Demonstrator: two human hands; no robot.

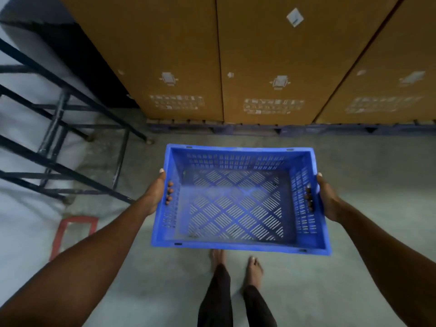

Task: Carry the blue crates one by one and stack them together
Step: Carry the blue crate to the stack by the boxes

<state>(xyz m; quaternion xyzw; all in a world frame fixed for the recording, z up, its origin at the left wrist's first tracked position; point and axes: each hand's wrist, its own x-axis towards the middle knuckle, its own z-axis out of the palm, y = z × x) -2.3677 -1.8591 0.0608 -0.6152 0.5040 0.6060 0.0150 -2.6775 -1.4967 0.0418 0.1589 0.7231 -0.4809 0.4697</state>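
One blue slotted plastic crate (238, 245) hangs in the air in front of me, above the grey floor, with nothing inside it. My left hand (157, 195) grips its left side, the fingers hooked through the handle slot and the thumb up along the outside. My right hand (326, 197) grips the right side the same way, fingertips showing through the slot. No other blue crate is in view.
Tall brown cardboard boxes (266, 62) stand on dark pallets (283, 129) straight ahead. A black metal rack frame (59, 128) is at the left, with a red marking (73, 232) on the floor near it. My bare feet (236, 263) are on the grey floor below the crate.
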